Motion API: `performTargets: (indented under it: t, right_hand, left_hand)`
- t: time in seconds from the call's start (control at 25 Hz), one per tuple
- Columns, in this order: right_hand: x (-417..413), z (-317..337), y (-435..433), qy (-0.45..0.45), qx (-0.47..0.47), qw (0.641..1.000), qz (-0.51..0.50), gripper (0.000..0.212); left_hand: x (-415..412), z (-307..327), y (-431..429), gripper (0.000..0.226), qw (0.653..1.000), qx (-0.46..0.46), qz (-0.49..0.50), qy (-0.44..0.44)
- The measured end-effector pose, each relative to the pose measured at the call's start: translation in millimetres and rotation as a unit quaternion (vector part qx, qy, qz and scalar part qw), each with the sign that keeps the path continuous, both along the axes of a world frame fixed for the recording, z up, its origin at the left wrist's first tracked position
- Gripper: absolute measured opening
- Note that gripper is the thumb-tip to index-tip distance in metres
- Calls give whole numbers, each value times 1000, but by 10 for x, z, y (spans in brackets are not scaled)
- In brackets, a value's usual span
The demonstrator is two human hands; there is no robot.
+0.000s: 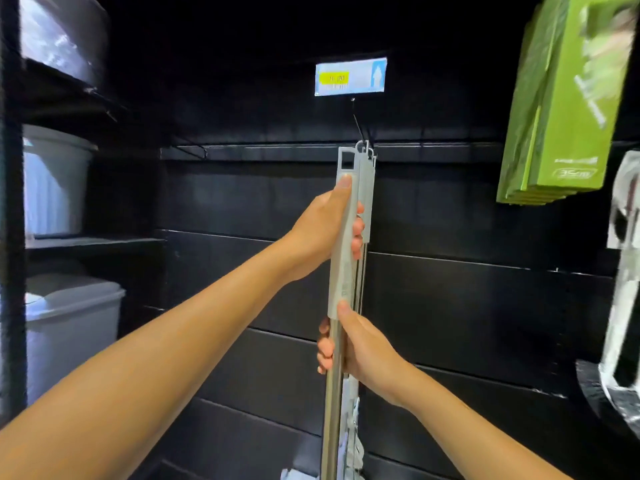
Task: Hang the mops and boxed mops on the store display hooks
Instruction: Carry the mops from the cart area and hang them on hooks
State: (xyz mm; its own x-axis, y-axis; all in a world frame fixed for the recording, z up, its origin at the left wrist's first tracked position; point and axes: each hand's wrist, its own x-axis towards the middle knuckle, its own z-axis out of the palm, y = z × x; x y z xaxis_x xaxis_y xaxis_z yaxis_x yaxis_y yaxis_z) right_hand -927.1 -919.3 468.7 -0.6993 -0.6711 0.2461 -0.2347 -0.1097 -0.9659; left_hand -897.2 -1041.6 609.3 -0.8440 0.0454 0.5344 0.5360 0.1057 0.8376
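Note:
I hold a mop (341, 271) upright, with a grey plastic handle above a metal pole. My left hand (325, 226) grips the grey handle just below its hanging hole, thumb pressed on the front. My right hand (353, 344) grips the metal pole where the grey part ends. The handle's top is level with a black wire display hook (360, 128) that carries a blue price tag (350, 76). Other grey mop handles (367, 188) hang on that hook right behind mine. Green boxed mops (561, 109) hang at the upper right.
A black slat wall (450, 306) fills the background. At the left, black shelving (93, 242) carries white plastic bins (55, 181). Shiny plastic-wrapped goods (623, 289) hang at the right edge. A second bare hook (194, 148) sticks out left of the mops.

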Motion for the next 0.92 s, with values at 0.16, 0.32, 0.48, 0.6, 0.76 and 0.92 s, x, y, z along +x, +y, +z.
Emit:
performTargets:
  t: [0.16,0.32,0.48,0.6,0.76,0.92]
  right_hand:
    - [-60,364,-73,-22,-5,1000,-12,51]
    - [-117,654,-127,-42,-15,999,-30,51]
    - [-155,844,-185,-44,-37,997,-57,51]
    - [-217,934,-224,-42,-58,995,-71,51]
    - [-315,973,-265,-40,-83,992,-91,52]
    - [-453,947,-315,-38,-88,989,-109,52]
  left_hand:
    - [-142,336,-68,53,1000,5,6,1]
    - [-242,602,-101,53,1000,19,-2,-7]
    - [-348,791,-124,53,1000,26,-1,-3]
    - [-440,900,-123,54,1000,26,-7,6]
    - [-545,977,-110,53,1000,20,-13,21]
    - [-702,971,-116,54,1000,11,-12,12]
